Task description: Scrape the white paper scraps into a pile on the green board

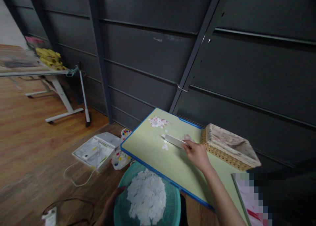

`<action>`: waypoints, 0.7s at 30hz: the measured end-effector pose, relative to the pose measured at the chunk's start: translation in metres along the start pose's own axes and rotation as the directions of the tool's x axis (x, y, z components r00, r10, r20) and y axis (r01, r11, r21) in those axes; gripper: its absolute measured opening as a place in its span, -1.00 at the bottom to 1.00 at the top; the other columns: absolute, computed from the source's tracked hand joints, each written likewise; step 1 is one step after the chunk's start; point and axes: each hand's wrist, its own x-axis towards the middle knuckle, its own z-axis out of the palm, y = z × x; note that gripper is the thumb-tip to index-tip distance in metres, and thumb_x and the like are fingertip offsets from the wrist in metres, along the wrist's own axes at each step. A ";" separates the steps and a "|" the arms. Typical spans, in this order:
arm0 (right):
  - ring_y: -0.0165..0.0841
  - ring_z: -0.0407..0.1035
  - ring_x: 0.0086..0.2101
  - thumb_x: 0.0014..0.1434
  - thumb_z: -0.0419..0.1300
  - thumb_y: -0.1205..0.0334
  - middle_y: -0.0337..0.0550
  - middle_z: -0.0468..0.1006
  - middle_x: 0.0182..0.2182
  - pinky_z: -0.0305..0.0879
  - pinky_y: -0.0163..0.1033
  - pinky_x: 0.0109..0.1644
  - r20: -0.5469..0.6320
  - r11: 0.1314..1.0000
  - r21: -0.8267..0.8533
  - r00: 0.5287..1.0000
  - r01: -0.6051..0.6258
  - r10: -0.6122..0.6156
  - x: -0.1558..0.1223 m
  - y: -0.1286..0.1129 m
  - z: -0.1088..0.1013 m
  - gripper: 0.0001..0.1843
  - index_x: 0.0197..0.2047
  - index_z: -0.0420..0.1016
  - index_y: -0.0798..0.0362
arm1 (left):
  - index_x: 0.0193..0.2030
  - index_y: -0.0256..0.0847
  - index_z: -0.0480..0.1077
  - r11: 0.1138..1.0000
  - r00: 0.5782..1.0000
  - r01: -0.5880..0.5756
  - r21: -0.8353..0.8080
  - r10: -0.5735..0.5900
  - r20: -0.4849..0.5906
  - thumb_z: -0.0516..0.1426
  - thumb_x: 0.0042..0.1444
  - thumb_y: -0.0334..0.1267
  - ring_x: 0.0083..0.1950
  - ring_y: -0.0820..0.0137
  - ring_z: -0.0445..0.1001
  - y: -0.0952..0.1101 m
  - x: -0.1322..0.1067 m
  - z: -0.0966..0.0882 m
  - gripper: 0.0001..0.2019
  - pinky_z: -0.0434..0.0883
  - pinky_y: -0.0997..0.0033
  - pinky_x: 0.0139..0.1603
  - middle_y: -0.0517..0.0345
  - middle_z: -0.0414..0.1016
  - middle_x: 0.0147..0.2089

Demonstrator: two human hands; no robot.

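Observation:
My right hand (197, 153) reaches over the yellow-green tabletop (148, 153) and grips a flat white strip-like tool (174, 140) by one end. Small white pieces (165, 146), like paper scraps, lie beside the tool's far end. A larger pile of white and pinkish scraps (158, 122) sits near the far left corner. Below the table's blue edge, my left hand (114, 199) holds the rim of a round green plastic basket (176, 203), its thumb over the edge. A heap of pale scraps (147, 198) fills much of the basket.
A cloth-lined woven basket (222, 155) stands at the table's right side. On the floor at left are an open white box (93, 152), bags with coloured dots (120, 158) and cords. A wheeled table (59, 91) stands farther left, and a dark panelled wall (148, 54) rises behind.

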 end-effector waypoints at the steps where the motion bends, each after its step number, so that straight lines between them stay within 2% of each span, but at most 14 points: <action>1: -0.30 0.47 -0.43 0.22 0.01 0.19 -0.12 0.63 -0.37 0.20 -0.31 -0.35 -0.016 1.000 -0.005 1.000 0.001 -0.001 -0.001 0.000 0.001 -0.70 -0.22 0.58 0.02 | 0.04 -0.21 0.38 1.000 1.000 0.012 -0.004 -0.012 0.005 0.09 0.18 -0.11 -0.04 0.23 0.47 0.001 0.000 0.000 -0.66 0.46 0.08 -0.08 -0.03 0.45 0.06; 8: -0.30 0.47 -0.48 0.22 0.01 0.17 -0.12 0.61 -0.47 0.19 -0.31 -0.39 -0.006 1.000 -0.021 1.000 -0.013 0.013 -0.007 0.003 0.003 -0.69 -0.22 0.58 0.03 | 0.06 -0.19 0.36 0.998 0.997 0.067 -0.014 -0.066 0.026 0.10 0.18 -0.14 -0.02 0.21 0.45 0.002 -0.001 0.001 -0.66 0.46 0.08 -0.08 -0.02 0.42 0.09; 12: -0.29 0.47 -0.48 0.22 0.02 0.15 -0.11 0.62 -0.44 0.19 -0.30 -0.40 -0.017 0.999 -0.027 0.999 -0.039 0.038 -0.006 0.004 0.002 -0.68 -0.19 0.58 0.04 | 0.06 -0.20 0.36 0.997 0.996 0.080 -0.009 -0.080 0.031 0.11 0.17 -0.15 -0.02 0.20 0.45 0.002 -0.001 0.001 -0.66 0.46 0.08 -0.08 -0.03 0.42 0.09; 21: -0.31 0.48 -0.43 0.23 0.02 0.21 -0.14 0.63 -0.37 0.19 -0.32 -0.36 0.010 0.997 -0.078 1.000 0.002 -0.002 -0.003 0.002 -0.001 -0.71 -0.18 0.57 0.00 | 0.04 -0.18 0.38 0.996 0.995 0.091 0.001 -0.091 0.043 0.10 0.17 -0.12 -0.02 0.20 0.46 0.002 -0.002 0.000 -0.67 0.46 0.07 -0.07 -0.01 0.43 0.08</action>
